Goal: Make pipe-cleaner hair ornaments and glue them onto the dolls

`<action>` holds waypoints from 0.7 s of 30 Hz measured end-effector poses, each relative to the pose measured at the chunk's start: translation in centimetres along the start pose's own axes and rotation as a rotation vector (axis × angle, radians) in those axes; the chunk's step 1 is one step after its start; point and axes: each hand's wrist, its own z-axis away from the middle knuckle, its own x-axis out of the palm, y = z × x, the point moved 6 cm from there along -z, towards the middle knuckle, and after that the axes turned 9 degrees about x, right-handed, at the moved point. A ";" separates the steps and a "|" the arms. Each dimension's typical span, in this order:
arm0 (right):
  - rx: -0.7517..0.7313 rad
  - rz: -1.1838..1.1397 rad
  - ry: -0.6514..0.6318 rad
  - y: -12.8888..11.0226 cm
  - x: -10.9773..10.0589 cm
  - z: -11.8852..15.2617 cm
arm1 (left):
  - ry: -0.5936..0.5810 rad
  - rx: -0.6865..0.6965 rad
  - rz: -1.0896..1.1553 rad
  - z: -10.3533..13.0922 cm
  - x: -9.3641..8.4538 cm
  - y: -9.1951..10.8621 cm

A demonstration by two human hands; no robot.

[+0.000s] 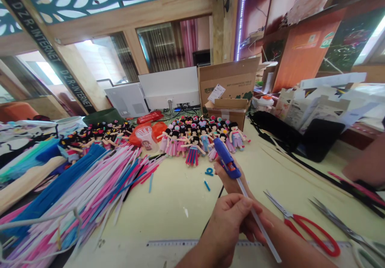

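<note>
A blue hot glue gun (pixel 224 156) is held up in my right hand (pixel 225 178), its fingers wrapped round the handle and mostly hidden behind it. From the gun's rear end a long translucent glue stick (pixel 264 234) slants down toward me. My left hand (pixel 225 218) pinches this stick between thumb and fingers, in front of my right forearm. Beyond the gun stands a group of small dolls (pixel 192 150) made of fuzzy stems, with black hair and pink, purple or blue skirts. Small blue stem pieces (pixel 207 186) lie on the table left of the gun.
Red-handled scissors (pixel 300 220) and a second pair of scissors (pixel 345 228) lie at the right. Bundles of coloured pipe cleaners (pixel 99 184) cover the left side. A ruler (pixel 171 243) runs along the near edge. An open cardboard box (pixel 227 87) stands at the back.
</note>
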 end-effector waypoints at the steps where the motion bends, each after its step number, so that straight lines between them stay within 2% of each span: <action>1: -0.005 0.007 -0.010 0.0 0.0 0.0 | 0.000 0.001 0.001 0.0 0.0 0.0; 21: 0.033 -0.001 -0.041 -0.6 0.3 0.5 | 0.021 -0.010 0.019 0.2 -0.1 0.0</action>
